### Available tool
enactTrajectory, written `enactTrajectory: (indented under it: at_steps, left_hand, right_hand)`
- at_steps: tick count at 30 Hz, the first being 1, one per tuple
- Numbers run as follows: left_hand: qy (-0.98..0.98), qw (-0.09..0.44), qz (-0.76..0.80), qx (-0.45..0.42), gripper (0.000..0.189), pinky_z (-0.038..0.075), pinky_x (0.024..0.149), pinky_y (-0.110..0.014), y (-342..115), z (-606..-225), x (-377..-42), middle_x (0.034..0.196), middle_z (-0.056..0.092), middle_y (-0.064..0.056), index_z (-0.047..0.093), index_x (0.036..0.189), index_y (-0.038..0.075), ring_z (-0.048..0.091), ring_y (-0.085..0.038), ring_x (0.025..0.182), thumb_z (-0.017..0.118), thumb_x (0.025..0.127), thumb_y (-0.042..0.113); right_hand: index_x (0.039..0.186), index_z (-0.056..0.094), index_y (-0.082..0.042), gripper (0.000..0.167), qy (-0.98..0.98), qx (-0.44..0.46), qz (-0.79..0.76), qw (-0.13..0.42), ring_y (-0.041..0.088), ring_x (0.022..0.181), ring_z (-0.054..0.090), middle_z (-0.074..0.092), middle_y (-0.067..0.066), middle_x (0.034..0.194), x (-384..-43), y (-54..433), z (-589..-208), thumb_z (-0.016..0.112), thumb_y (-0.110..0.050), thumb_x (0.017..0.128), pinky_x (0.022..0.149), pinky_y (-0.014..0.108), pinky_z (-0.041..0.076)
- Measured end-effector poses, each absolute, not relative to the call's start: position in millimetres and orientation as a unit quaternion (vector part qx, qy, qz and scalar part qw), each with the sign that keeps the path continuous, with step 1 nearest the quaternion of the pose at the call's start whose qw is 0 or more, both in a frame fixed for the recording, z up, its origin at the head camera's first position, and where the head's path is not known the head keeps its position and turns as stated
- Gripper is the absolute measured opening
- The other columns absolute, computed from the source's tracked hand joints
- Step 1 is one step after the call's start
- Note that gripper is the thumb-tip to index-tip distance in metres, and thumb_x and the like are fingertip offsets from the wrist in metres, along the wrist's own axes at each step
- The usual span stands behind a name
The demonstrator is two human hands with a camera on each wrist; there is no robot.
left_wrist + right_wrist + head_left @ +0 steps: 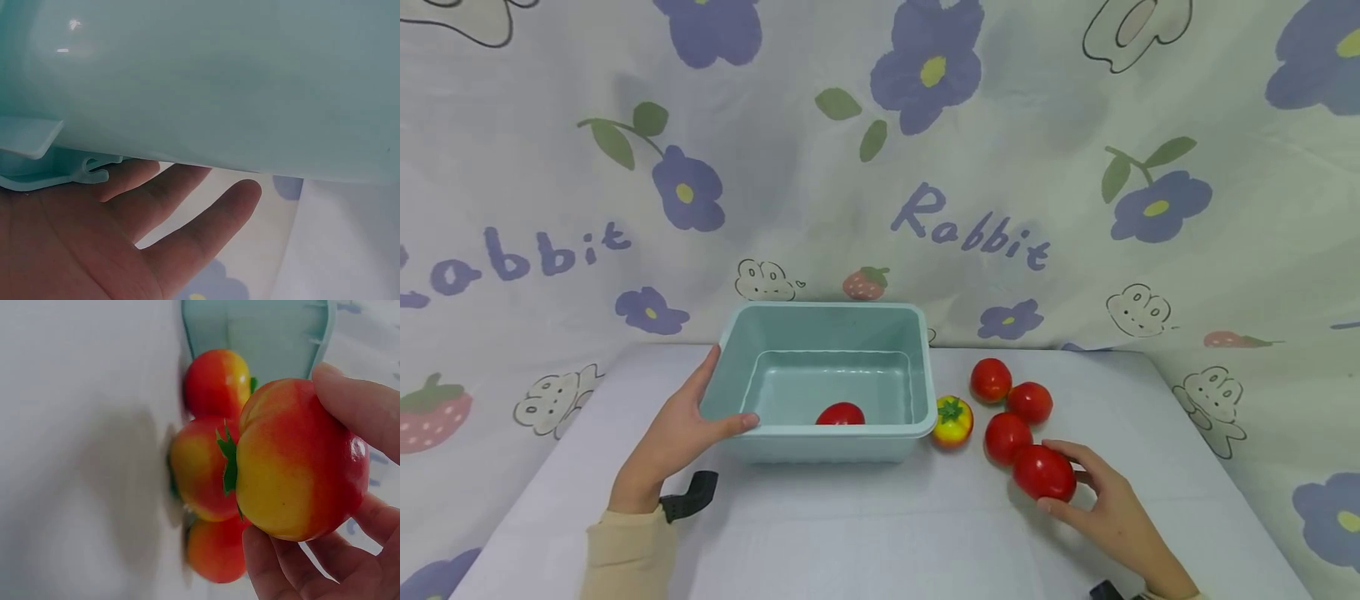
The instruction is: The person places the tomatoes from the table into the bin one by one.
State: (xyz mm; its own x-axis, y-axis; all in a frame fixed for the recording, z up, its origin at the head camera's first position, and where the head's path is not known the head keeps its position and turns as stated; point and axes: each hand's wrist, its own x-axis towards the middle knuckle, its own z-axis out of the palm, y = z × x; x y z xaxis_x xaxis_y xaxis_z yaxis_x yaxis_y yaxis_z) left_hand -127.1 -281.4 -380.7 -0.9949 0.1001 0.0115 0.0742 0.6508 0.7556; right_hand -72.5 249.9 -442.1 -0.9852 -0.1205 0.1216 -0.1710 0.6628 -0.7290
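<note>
At the left end of a pale blue-green plastic basin [820, 450], my left hand [681, 437] holds the rim, its thumb over the front corner. In the left wrist view, the fingers of the left hand [181, 231] spread under the basin wall [219, 94]. One red tomato [841, 414] lies in the basin, partly hidden by the front rim. My right hand [1101, 500] grips a tomato [1045, 473] between thumb and fingers. The right wrist view shows this tomato [300, 462] with a yellow patch and green leaves, held off the table.
Right of the basin lie a yellow-red tomato [952, 422] with a green top and three red ones: a back tomato [991, 381], a right tomato [1030, 403] and a front tomato [1007, 438]. A white cloth covers the table [865, 533]. Behind hangs a flower-printed curtain [805, 183].
</note>
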Motion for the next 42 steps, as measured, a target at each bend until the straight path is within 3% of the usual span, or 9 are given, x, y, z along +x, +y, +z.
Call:
enactTrajectory:
  at_steps: [7, 16, 37, 42]
  left_hand:
    - [0.909, 0.017, 0.413, 0.047, 0.119, 0.019, 0.109, -0.076, -280, -377, -126, 0.168, 0.001, -0.013, -0.006, 0.162, 0.017, 0.007, -0.046, 0.151, 0.079, 0.085, 0.046]
    - [0.910, 0.019, 0.411, 0.049, 0.118, 0.019, 0.110, -0.075, -280, -377, -126, 0.168, 0.002, -0.014, -0.006, 0.162, 0.016, 0.008, -0.046, 0.151, 0.079, 0.085, 0.044]
    - [0.910, 0.016, 0.412, 0.050, 0.117, 0.021, 0.110, -0.074, -279, -375, -124, 0.168, 0.003, -0.014, -0.004, 0.162, 0.015, 0.009, -0.047, 0.150, 0.079, 0.085, 0.041]
    - [0.909, 0.014, 0.413, 0.052, 0.117, 0.020, 0.110, -0.074, -279, -375, -124, 0.168, 0.003, -0.015, -0.003, 0.162, 0.014, 0.010, -0.047, 0.150, 0.079, 0.085, 0.042]
  right_hand:
    - [0.137, 0.056, -0.012, 0.072, -0.910, 0.109, 0.396, 0.063, 0.023, 0.116, 0.055, 0.061, 0.004, 0.132, -77, 243, -428, 0.091, -0.020, 0.075, 0.083, 0.025, 0.056]
    - [0.138, 0.056, -0.014, 0.074, -0.898, 0.141, 0.403, 0.108, -0.003, 0.111, 0.051, 0.060, 0.003, 0.132, -86, 233, -416, 0.091, -0.014, 0.073, 0.083, 0.020, 0.055]
    - [0.141, 0.055, -0.015, 0.073, -0.871, 0.169, 0.439, 0.142, 0.007, 0.112, 0.054, 0.060, 0.003, 0.134, -104, 202, -390, 0.088, -0.010, 0.076, 0.086, 0.017, 0.052]
    - [0.141, 0.054, -0.012, 0.072, -0.868, 0.163, 0.447, 0.143, 0.014, 0.112, 0.057, 0.059, 0.003, 0.135, -106, 194, -387, 0.088, -0.011, 0.077, 0.086, 0.018, 0.053]
